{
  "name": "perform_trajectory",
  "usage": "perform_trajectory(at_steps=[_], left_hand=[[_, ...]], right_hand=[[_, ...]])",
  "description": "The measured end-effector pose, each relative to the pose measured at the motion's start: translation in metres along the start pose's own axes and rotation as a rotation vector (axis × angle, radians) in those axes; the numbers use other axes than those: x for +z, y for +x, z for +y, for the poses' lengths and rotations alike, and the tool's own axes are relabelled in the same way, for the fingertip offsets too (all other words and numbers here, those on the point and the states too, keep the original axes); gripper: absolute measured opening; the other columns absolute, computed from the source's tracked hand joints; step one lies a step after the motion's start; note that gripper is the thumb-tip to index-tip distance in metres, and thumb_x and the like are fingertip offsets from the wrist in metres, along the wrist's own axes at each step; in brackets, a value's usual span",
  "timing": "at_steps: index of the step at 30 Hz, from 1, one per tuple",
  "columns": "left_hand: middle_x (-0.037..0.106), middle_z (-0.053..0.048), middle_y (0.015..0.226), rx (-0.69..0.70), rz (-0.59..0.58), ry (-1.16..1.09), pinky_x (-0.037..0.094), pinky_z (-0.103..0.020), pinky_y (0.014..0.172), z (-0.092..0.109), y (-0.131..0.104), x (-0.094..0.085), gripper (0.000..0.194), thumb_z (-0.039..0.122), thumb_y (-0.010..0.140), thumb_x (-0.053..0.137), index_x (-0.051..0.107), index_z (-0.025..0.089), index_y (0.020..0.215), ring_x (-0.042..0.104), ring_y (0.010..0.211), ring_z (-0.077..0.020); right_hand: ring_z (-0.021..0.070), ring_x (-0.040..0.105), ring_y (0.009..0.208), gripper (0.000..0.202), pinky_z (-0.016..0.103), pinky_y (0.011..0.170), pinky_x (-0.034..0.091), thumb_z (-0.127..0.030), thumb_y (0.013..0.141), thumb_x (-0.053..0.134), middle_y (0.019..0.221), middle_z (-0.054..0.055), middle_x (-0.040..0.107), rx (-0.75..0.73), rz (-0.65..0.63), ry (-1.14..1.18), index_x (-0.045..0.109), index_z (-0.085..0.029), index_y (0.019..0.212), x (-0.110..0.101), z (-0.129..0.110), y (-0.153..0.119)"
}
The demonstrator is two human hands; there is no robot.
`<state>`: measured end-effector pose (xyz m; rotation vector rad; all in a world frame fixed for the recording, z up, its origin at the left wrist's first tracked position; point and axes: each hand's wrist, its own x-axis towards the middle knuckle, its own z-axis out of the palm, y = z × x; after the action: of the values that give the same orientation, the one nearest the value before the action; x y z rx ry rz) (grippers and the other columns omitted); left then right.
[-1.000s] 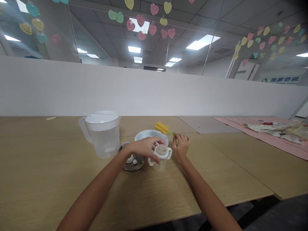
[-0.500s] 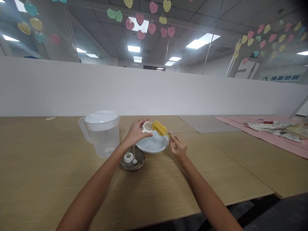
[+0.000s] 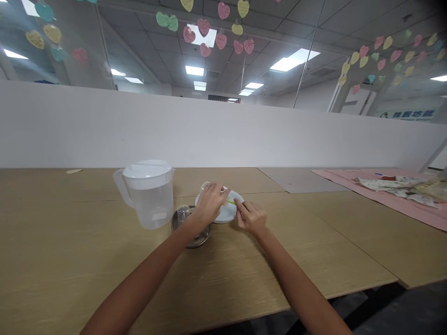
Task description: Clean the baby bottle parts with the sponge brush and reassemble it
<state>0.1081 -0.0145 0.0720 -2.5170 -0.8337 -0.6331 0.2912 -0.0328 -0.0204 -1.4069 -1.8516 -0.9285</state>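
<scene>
My left hand [image 3: 211, 203] is wrapped round a clear bottle [image 3: 205, 186] above the white bowl [image 3: 228, 215]; only a bit of the bottle shows past the fingers. Just to the right, my right hand [image 3: 252, 217] pinches the thin green handle [image 3: 232, 202] of a brush. Its yellow sponge head is hidden behind or within what the left hand holds. Beside the bowl, a metal tray [image 3: 202, 241] lies partly under my left forearm, with a clear dome-shaped piece [image 3: 183, 213] at its left side.
A lidded clear pitcher [image 3: 153, 202] stands left of the tray. At the far right a pink cloth [image 3: 370, 191] carries a crumpled patterned item [image 3: 387, 184]. A grey sheet [image 3: 300, 180] lies at the back, before a low white wall [image 3: 223, 135].
My left hand has turned over the bottle, its white rim no longer facing me, and come lower. The right hand has moved slightly left, and the yellow sponge has gone out of sight. The clear dome now shows.
</scene>
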Motion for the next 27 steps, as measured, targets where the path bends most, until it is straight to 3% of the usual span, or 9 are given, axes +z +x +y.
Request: perform_trajectory(at_steps=[4,9,12,14,16,18,22,25,27], left_hand=[[0.051,-0.011,0.101,0.012,0.022,0.063,0.036,-0.039,0.087,-0.003,0.003,0.005,0.043,0.002,0.072,0.043,0.053,0.016,0.111,0.048,0.094,-0.0237],[0.053,-0.01,0.102,-0.087,0.045,0.103,0.037,-0.039,0.09,-0.022,0.002,0.01,0.045,-0.002,0.074,0.038,0.056,0.018,0.11,0.048,0.097,-0.0228],[0.052,-0.01,0.107,-0.167,0.049,0.057,0.038,-0.038,0.09,-0.036,0.0,0.009,0.05,-0.002,0.07,0.043,0.056,0.018,0.113,0.049,0.101,-0.0238],[0.051,-0.01,0.11,-0.264,0.071,-0.052,0.04,-0.037,0.089,-0.043,0.0,0.007,0.05,0.002,0.069,0.05,0.056,0.019,0.115,0.05,0.102,-0.0243],[0.051,-0.009,0.112,-0.397,0.088,-0.275,0.042,-0.035,0.088,-0.046,0.002,0.003,0.051,0.013,0.066,0.062,0.055,0.02,0.116,0.052,0.101,-0.0238],[0.054,-0.008,0.113,-0.502,0.068,-0.603,0.045,-0.033,0.086,-0.043,0.006,-0.004,0.057,0.029,0.063,0.07,0.054,0.019,0.117,0.054,0.099,-0.0225],[0.058,-0.007,0.115,-0.535,-0.024,-1.124,0.047,-0.029,0.08,-0.021,0.012,-0.024,0.062,0.046,0.07,0.062,0.046,0.018,0.124,0.057,0.096,-0.0197],[0.055,-0.009,0.119,-0.494,-0.109,-1.063,0.045,-0.03,0.083,0.003,0.009,-0.035,0.078,0.046,0.063,0.067,0.038,0.018,0.13,0.056,0.099,-0.0213],[0.056,-0.009,0.116,-0.393,-0.227,-0.929,0.044,-0.031,0.083,0.02,0.005,-0.036,0.087,0.046,0.057,0.07,0.034,0.019,0.132,0.056,0.098,-0.0225]], right_hand=[[0.0137,0.05,0.065,0.034,0.027,0.06,0.031,-0.025,0.083,0.042,0.073,0.005,0.061,-0.016,0.047,0.016,0.063,-0.019,0.109,0.001,0.003,0.003],[0.0132,0.051,0.063,0.027,0.025,0.06,0.032,-0.025,0.08,0.045,0.066,0.003,0.06,0.046,0.064,0.081,0.068,-0.018,0.093,0.0,0.022,0.002],[0.0134,0.053,0.066,0.025,0.024,0.061,0.032,-0.025,0.079,0.045,0.068,0.004,0.061,0.189,0.038,0.104,0.068,-0.017,0.086,0.003,0.031,0.002],[0.0142,0.054,0.068,0.026,0.024,0.06,0.033,-0.023,0.081,0.043,0.072,0.005,0.062,0.358,0.01,0.071,0.067,-0.016,0.09,0.006,0.034,0.003],[0.0149,0.055,0.069,0.028,0.025,0.058,0.033,-0.021,0.082,0.041,0.078,0.006,0.062,0.538,-0.071,0.006,0.065,-0.015,0.095,0.008,0.036,0.006],[0.0156,0.056,0.067,0.029,0.025,0.056,0.033,-0.019,0.083,0.039,0.084,0.009,0.061,0.672,-0.231,-0.057,0.065,-0.013,0.094,0.009,0.037,0.008],[0.0185,0.06,0.07,0.028,0.026,0.055,0.037,-0.024,0.082,0.042,0.092,0.015,0.06,0.731,-0.571,-0.078,0.067,-0.01,0.087,0.008,0.037,0.008],[0.0215,0.062,0.075,0.026,0.026,0.058,0.04,-0.028,0.081,0.048,0.089,0.017,0.062,0.672,-0.716,-0.055,0.067,-0.011,0.085,0.006,0.032,0.008],[0.0233,0.062,0.077,0.024,0.028,0.061,0.042,-0.028,0.08,0.051,0.085,0.017,0.063,0.643,-0.776,-0.045,0.067,-0.011,0.084,0.006,0.027,0.008]])
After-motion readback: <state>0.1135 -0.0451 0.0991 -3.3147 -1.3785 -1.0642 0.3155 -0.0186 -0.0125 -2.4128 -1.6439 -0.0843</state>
